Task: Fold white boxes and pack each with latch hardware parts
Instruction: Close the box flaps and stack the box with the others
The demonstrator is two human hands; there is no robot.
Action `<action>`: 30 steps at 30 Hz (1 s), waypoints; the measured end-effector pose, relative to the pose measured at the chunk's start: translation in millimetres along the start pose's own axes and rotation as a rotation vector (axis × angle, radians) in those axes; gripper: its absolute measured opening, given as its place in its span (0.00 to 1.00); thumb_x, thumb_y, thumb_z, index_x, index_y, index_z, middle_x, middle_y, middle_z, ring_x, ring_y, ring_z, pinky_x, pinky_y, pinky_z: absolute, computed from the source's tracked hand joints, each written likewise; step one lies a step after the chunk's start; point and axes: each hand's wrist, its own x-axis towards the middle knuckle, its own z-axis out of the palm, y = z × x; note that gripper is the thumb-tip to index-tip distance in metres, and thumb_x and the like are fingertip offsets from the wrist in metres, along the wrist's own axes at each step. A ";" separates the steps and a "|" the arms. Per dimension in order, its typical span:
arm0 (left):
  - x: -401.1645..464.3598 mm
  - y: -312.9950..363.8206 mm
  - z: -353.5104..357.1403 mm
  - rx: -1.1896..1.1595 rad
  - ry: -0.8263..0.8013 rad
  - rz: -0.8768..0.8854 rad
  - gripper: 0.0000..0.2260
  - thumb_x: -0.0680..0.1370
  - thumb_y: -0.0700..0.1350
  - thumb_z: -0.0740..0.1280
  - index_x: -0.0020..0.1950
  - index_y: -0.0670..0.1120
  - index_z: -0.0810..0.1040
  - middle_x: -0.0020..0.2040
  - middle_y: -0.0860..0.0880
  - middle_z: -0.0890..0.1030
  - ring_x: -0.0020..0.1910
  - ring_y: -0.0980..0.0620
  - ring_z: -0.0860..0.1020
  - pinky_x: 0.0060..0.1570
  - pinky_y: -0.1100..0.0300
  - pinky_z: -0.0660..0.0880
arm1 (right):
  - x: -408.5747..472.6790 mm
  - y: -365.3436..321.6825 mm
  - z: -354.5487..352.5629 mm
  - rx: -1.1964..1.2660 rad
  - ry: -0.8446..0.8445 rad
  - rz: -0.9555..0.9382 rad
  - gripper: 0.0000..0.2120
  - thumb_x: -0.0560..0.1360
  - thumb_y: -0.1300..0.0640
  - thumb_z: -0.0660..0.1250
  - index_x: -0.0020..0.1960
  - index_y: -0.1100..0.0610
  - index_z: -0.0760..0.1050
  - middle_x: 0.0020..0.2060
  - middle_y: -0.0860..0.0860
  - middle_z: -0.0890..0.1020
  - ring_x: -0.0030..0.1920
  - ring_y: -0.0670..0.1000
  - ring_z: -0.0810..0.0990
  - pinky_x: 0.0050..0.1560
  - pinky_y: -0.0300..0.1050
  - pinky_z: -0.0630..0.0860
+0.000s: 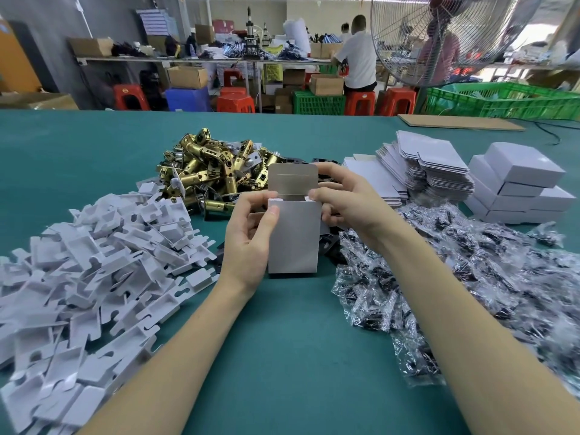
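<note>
While its lid stands open, both hands grip the white box.

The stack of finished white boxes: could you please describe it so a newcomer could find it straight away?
Start at the green table and look to its far right side, past the pile of clear bagged parts. The finished white boxes sit there in a stepped stack. Unlike the flat box blanks just left of them, they are closed and fully formed.
</note>
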 end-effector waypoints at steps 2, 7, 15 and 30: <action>-0.7 -0.3 -1.5 0.028 0.012 0.021 0.05 0.81 0.47 0.64 0.56 0.52 0.77 0.53 0.52 0.82 0.51 0.51 0.80 0.49 0.48 0.78 | 1.0 0.4 4.9 0.017 0.015 -0.020 0.21 0.76 0.69 0.65 0.49 0.42 0.84 0.39 0.44 0.85 0.25 0.44 0.70 0.30 0.33 0.71; 6.7 6.8 -4.4 0.047 0.037 0.020 0.05 0.80 0.46 0.64 0.51 0.46 0.78 0.49 0.58 0.83 0.48 0.57 0.80 0.45 0.61 0.76 | 0.8 1.0 10.5 0.087 0.036 0.015 0.22 0.74 0.73 0.60 0.46 0.49 0.85 0.30 0.43 0.79 0.25 0.44 0.66 0.29 0.33 0.65; 24.4 18.3 -12.2 0.037 -0.018 -0.086 0.06 0.83 0.36 0.64 0.57 0.44 0.71 0.46 0.43 0.79 0.43 0.57 0.80 0.36 0.63 0.76 | -2.1 -2.2 12.0 0.072 0.059 0.057 0.20 0.77 0.69 0.63 0.41 0.48 0.87 0.34 0.46 0.83 0.26 0.43 0.69 0.29 0.31 0.68; 16.5 20.0 -12.5 0.072 -0.141 -0.072 0.08 0.80 0.53 0.66 0.50 0.50 0.80 0.42 0.45 0.81 0.44 0.49 0.76 0.43 0.55 0.73 | -4.7 -4.0 -5.3 -0.030 -0.155 0.094 0.17 0.79 0.62 0.61 0.49 0.51 0.88 0.36 0.48 0.83 0.31 0.45 0.72 0.34 0.37 0.74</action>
